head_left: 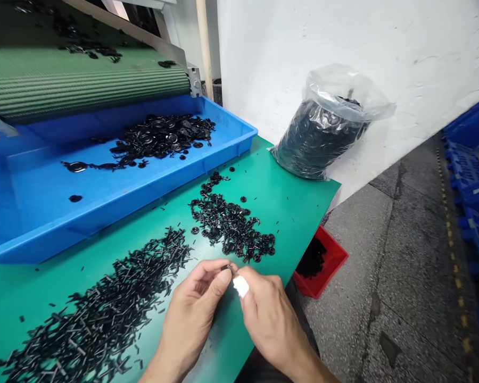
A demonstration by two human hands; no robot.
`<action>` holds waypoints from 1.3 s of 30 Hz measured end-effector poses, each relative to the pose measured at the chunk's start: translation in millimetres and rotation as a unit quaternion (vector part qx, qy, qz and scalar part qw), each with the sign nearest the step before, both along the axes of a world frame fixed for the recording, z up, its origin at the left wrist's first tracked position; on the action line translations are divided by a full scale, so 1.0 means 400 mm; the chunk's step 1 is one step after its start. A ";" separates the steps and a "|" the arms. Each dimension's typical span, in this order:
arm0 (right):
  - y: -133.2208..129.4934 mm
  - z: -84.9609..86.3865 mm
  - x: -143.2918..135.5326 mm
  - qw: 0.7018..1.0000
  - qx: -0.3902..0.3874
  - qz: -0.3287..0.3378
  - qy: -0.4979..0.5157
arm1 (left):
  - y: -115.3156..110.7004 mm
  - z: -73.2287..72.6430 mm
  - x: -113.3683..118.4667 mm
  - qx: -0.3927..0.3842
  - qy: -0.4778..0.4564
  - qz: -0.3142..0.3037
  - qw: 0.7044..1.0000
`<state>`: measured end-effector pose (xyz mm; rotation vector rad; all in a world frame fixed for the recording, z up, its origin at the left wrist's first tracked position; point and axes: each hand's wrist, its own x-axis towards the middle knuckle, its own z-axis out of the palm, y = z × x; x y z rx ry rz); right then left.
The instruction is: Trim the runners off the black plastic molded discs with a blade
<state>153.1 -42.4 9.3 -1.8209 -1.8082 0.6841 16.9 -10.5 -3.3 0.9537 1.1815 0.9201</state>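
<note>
The left hand (195, 306) pinches a small black part (225, 267) between thumb and fingers over the green table (305, 199). The right hand's (269, 316) fingers meet it there, white piece (240, 286) at the thumb; their grip cannot be told. Two black heaps (115, 298) lie near, beside a blue tray (143, 197).

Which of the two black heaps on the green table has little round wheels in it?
The smaller heap, on the side toward the clear plastic bag: spoked, wheel-like pieces show in it. The larger heap, at lower left, shows short, thin sticks instead.
</note>
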 end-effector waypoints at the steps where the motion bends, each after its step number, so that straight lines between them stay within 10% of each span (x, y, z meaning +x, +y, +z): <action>1: 0.005 0.001 0.009 1.000 -0.021 0.001 0.010 | 0.000 0.000 -0.001 -0.001 0.007 0.003 1.000; 12: 0.011 -0.025 0.105 0.996 0.069 -0.050 -0.029 | 0.005 0.012 0.008 -0.064 -0.087 0.052 0.993; 26: 0.026 0.023 0.065 0.979 0.082 0.087 0.167 | 0.017 0.025 0.000 -0.022 -0.054 -0.133 0.989; 39: -0.004 0.022 0.068 0.994 0.089 0.065 0.023 | 0.031 0.015 -0.006 -0.098 -0.167 -0.055 0.979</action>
